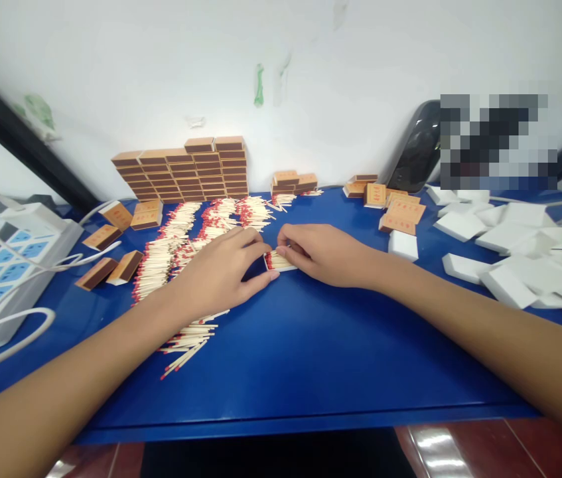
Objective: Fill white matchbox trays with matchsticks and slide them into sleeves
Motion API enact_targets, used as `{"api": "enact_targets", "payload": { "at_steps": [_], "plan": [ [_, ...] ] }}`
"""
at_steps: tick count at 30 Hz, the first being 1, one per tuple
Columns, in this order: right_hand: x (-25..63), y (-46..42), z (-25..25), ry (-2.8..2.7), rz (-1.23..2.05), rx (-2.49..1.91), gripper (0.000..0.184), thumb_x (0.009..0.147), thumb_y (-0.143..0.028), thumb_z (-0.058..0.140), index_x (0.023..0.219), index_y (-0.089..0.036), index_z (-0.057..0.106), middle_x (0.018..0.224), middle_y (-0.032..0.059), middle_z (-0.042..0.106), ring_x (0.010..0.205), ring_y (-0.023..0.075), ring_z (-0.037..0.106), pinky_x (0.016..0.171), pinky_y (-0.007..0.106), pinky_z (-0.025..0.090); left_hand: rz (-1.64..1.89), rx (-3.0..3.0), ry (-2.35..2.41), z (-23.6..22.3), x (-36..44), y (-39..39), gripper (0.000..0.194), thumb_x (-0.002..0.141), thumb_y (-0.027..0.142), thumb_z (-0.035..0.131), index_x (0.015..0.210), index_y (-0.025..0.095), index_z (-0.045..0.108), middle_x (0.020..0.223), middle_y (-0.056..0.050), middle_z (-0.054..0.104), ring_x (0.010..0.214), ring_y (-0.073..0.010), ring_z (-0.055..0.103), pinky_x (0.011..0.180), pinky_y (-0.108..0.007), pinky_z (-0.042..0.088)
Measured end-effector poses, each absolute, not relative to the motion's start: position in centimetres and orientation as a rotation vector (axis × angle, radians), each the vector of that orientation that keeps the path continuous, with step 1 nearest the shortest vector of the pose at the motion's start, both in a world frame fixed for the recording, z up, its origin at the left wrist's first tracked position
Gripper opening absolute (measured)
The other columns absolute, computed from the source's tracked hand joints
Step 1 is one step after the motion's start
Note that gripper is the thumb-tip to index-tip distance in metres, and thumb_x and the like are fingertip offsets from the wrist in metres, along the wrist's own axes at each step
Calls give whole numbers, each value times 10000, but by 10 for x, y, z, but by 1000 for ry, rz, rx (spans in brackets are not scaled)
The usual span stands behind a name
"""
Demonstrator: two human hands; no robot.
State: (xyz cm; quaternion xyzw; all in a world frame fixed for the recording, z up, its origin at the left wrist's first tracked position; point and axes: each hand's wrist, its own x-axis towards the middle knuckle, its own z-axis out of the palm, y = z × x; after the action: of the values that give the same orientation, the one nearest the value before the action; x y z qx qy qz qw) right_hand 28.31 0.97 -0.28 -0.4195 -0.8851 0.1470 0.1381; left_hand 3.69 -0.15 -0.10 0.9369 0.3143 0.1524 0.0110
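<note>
A small white matchbox tray [288, 267] lies on the blue table between my hands, with red-headed matches [275, 260] in it. My left hand [233, 262] grips the tray's left end, thumb at the near corner and fingers bent over the far side. At the tray's right end, the curled fingers of my right hand [318, 252] close on it and partly cover the matches. Long rows of loose matches [156, 265] lie beside and beyond my left hand, some hidden under its forearm.
Stacked matchboxes [186, 174] form a wall at the back left. Matchbox sleeves [403, 211] lie at the back right, near white trays [514, 232] heaped on the right. A power strip [6, 265] with white cables occupies the left. A black device [415, 146] leans against the wall.
</note>
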Motion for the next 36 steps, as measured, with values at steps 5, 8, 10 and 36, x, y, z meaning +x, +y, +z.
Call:
{"api": "enact_targets", "payload": {
  "at_steps": [5,8,10,36],
  "plan": [
    [283,10,-4,-2553,417,-1202,158,1097,-305,470,1014,-217,571,888,38,676,771,199,570,697,324,323,457,2921,1004,0,38,-2,373,1097,447,563,1252,149,726,1201,-137,693,1127,-312,667,999,-478,551],
    [283,9,-3,-2553,424,-1201,155,1094,-305,470,1013,-216,567,891,39,678,767,198,569,699,324,326,446,2928,1004,1,39,-3,384,1096,443,557,1248,134,728,1195,-143,693,1124,-317,664,1000,-490,555],
    [283,9,-2,-2555,429,-1205,156,1093,-304,468,1007,-216,565,895,43,681,766,199,568,699,324,328,438,2933,1005,1,39,-3,380,1098,445,552,1245,143,728,1192,-142,692,1126,-318,662,999,-487,555],
    [283,9,-3,-2560,422,-1213,170,1097,-318,460,1007,-217,562,899,49,691,736,195,554,691,324,326,391,2979,1014,1,39,-6,373,1113,437,523,1266,148,701,1205,-148,680,1127,-318,658,983,-470,549]
  ]
}}
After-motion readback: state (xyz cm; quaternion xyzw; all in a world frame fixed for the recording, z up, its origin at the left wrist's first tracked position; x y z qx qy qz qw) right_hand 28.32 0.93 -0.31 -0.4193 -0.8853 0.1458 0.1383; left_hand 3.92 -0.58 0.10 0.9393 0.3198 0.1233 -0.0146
